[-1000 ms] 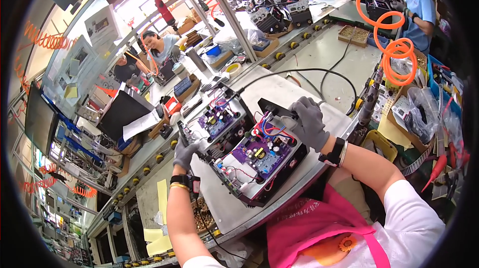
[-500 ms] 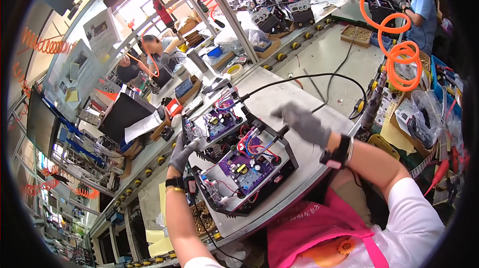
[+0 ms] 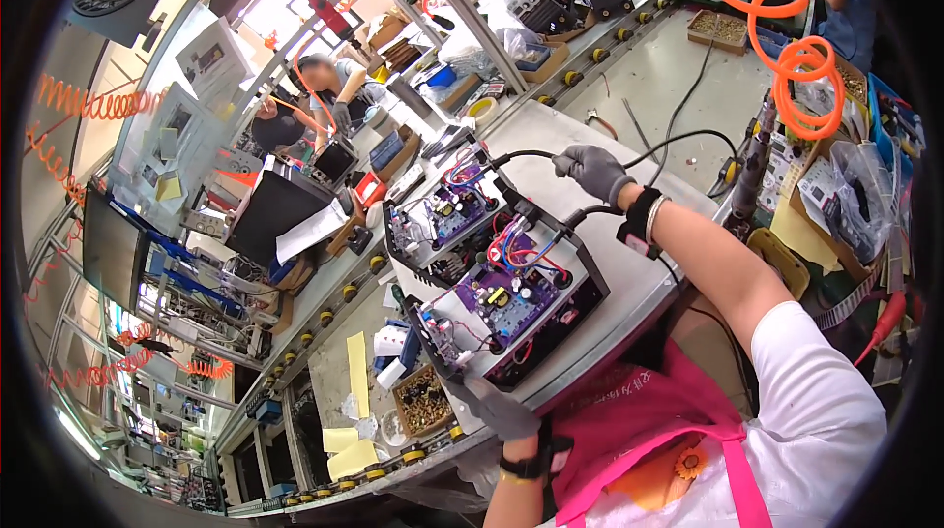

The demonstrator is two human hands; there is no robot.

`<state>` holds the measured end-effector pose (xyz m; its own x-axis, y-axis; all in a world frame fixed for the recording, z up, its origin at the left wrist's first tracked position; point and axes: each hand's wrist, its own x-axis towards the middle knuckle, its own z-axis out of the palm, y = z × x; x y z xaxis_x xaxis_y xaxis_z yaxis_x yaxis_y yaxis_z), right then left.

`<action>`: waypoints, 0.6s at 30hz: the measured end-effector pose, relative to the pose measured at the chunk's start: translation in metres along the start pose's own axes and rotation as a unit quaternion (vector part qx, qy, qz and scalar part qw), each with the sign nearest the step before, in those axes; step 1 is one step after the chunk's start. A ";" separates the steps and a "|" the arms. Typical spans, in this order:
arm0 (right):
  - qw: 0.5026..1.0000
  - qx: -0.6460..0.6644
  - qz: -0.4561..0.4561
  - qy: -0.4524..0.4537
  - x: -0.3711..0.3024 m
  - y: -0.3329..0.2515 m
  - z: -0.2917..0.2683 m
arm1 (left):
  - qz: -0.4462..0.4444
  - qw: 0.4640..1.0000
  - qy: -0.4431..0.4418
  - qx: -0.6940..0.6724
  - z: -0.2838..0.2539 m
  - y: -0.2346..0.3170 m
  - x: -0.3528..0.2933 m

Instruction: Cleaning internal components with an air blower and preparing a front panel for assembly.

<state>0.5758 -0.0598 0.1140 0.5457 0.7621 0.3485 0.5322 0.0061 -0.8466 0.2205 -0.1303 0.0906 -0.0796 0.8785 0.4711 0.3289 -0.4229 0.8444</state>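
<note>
Two open-topped machine cases with purple circuit boards stand side by side: the near case (image 3: 580,297) and the far case (image 3: 433,238). Red and blue wires run over the boards. My right hand (image 3: 593,174), in a grey glove, is closed around a black cable (image 3: 526,153) that leads from the far case. A second black cable (image 3: 590,211) comes out of the near case below that hand. My left hand (image 3: 499,410), also gloved, grips the near case at its lower left corner; its fingertips are partly hidden there.
The cases sit on a pale board (image 3: 649,263) across the roller line. A box of small brass-coloured parts (image 3: 423,403) lies at the left, beside yellow sheets (image 3: 357,376). An orange coiled hose (image 3: 806,76) hangs at the right. Other people work across the line.
My left hand has moved from the far case's left end to the near case's lower left corner. My right hand has closed on the far case's cable. The view has shifted.
</note>
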 end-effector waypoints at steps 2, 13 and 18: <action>0.991 0.127 -0.013 0.042 -0.022 -0.011 0.009 | 0.007 0.997 0.048 -0.053 0.019 0.015 0.014; 0.971 0.099 -0.208 0.072 -0.160 -0.126 -0.022 | -0.040 0.971 -0.112 -0.205 -0.008 -0.103 0.160; 0.960 0.120 -0.244 0.061 -0.205 -0.149 -0.042 | -0.152 0.946 -0.170 -0.230 0.011 -0.080 0.183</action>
<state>0.4119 -0.2441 0.1856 0.3484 0.5488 0.7599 0.5877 0.5036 -0.6332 0.1900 0.0667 0.1067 0.2282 0.9629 0.1444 -0.1113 -0.1216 0.9863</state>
